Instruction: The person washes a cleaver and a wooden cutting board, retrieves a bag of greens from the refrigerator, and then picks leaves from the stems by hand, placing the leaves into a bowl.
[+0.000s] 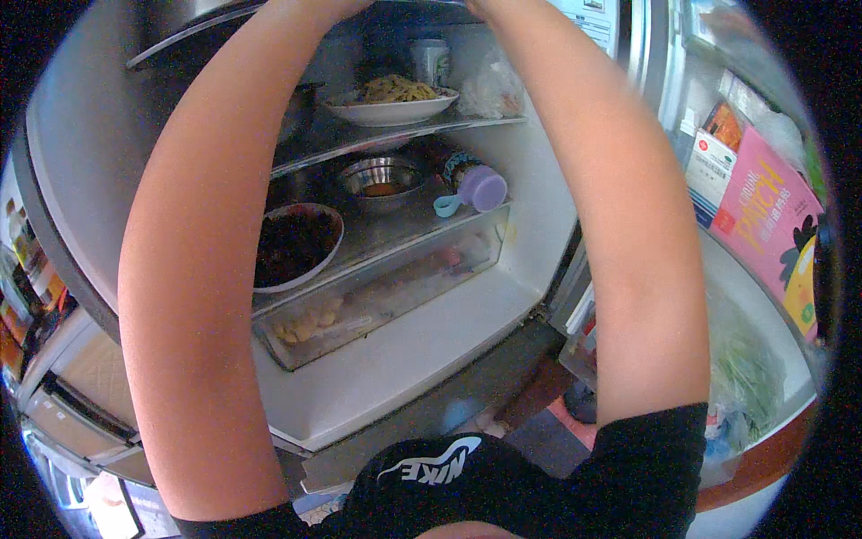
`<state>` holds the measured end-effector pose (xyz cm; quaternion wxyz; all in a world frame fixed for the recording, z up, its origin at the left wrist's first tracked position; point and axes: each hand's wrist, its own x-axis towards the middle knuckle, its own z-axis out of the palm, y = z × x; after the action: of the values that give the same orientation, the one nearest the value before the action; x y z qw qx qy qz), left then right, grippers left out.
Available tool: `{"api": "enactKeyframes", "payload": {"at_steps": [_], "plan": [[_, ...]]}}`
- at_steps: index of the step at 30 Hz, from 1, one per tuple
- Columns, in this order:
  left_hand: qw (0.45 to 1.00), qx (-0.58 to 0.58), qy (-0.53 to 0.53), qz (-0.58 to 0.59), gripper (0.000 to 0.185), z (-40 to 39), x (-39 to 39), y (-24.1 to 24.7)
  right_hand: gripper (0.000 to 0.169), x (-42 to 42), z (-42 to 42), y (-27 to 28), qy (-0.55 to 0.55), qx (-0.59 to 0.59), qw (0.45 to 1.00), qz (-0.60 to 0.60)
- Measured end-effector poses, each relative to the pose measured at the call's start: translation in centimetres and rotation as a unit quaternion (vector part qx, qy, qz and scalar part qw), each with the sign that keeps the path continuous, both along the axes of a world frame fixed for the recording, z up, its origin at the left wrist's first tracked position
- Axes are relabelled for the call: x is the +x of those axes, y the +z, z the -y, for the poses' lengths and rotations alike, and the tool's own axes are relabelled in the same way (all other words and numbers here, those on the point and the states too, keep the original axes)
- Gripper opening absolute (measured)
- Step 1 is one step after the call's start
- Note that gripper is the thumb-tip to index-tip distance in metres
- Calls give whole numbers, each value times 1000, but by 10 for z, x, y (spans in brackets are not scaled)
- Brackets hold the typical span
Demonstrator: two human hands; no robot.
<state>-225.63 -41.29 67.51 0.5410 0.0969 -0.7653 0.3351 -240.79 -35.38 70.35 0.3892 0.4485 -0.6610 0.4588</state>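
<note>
Both of my forearms reach up into an open refrigerator, and the wrists pass the top edge of the picture, so my left hand and my right hand are out of view. Between the arms, an upper glass shelf (404, 134) bears a white plate (394, 113) of yellowish food strips (397, 89), a drink can (431, 60) and a clear plastic bag (490, 87). Below stand a steel bowl (382, 168), a lying jar with a purple lid (486, 189), a light blue scoop (447, 205) and a white bowl (337, 236) of dark food, partly behind my left forearm.
A clear drawer (404, 283) with food inside sits at the bottom. The open door at right holds a pink packet (761, 209), a white box (710, 165) and bagged green vegetables (747, 370). Beige cabinet fronts (94, 364) stand at far left.
</note>
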Motion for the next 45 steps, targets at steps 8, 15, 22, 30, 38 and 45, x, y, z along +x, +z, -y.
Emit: {"api": "enactKeyframes", "payload": {"at_steps": [8,15,22,30,38,45], "plan": [[999,29,-5,-31,68,-11,5,-4,29,2,12,-15,2,-165,986,-9],[998,30,2,-58,75,-7,0,2,21,-2,19,-15,16,-345,936,-64],[990,127,33,-46,90,-27,8,1,20,33,-54,-10,29,-365,930,-24],[987,150,-14,-52,84,-33,15,-3,39,51,-101,-28,31,-354,935,-12],[966,-109,-165,-165,56,-16,10,-14,34,64,-113,5,459,-116,830,296],[828,38,-437,-349,40,-40,-21,-54,19,69,-111,-32,402,-245,838,275]]}}
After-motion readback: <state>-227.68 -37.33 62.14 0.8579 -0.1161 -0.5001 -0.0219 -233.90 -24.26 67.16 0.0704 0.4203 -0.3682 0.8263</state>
